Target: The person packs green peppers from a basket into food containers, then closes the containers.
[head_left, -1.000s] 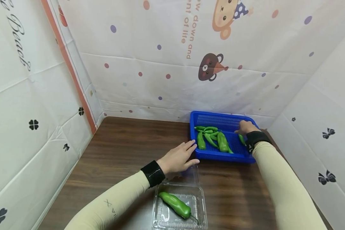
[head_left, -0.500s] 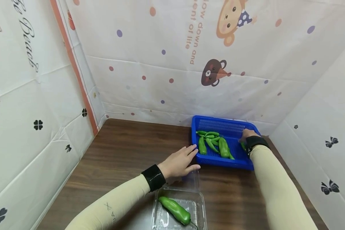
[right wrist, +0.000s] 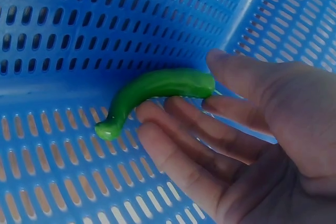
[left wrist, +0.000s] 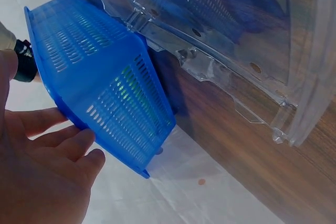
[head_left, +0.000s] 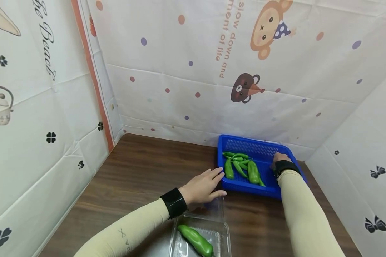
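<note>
In the right wrist view a curved green pepper [right wrist: 157, 85] lies on the floor of the blue basket [right wrist: 31, 93], close to its wall. My right hand [right wrist: 252, 114] reaches in around one end of it. The thumb is above that end and the fingers, loosely bent, are below and beside it; no firm grip shows. In the head view my right hand [head_left: 279, 159] covers this pepper. My left hand [head_left: 204, 187], fingers extended, touches the left side of the blue basket [head_left: 254, 189]. The left wrist view shows those fingers [left wrist: 79, 142] at the rim.
Several green peppers [head_left: 253, 172] of various sizes lie in the basket's left half. Nearer stands a clear plastic box [head_left: 223, 239], lid raised behind it, holding one large green pepper [head_left: 196, 240]. Printed cloth walls surround the brown wooden table [head_left: 141, 171].
My right hand has gone lower into the basket's right side, and its pepper is now hidden in the head view. The head view has shifted, moving the scene downward. My left hand stays by the basket.
</note>
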Tool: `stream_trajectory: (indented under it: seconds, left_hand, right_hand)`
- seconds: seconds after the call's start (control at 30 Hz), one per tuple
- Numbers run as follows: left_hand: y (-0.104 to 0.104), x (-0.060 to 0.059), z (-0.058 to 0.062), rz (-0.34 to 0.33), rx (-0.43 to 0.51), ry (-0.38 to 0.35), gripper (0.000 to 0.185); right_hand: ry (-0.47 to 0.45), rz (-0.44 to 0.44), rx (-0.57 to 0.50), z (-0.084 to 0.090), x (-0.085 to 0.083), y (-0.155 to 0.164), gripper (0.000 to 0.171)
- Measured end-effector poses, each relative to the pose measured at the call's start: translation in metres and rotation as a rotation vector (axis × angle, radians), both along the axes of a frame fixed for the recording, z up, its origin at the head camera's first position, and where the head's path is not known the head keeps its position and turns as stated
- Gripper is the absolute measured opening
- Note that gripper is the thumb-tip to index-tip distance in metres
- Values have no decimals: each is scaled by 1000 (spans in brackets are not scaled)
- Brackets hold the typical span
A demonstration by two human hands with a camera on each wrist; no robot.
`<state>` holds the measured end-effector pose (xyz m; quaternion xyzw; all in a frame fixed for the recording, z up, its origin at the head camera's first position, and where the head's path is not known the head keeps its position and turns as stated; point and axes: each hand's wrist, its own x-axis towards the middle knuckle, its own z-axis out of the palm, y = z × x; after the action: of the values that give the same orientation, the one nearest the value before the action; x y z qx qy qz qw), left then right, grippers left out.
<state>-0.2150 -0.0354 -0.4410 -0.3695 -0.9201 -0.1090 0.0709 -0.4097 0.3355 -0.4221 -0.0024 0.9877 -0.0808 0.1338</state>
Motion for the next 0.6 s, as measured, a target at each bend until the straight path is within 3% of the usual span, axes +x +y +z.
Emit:
stream_trajectory:
  seconds: [0.13, 0.37, 0.6]
  left_hand:
    - [0, 0, -1, 5, 5, 13, 70]
    - [0, 2, 2, 16, -11, 12, 71]
    - [0, 5, 4, 10, 1, 18, 70]
  right_hand:
    - [19, 22, -10, -4, -2, 1, 37]
    - [36, 61, -9, -11, 5, -1, 7]
    - [32, 32, 14, -13, 11, -7, 6]
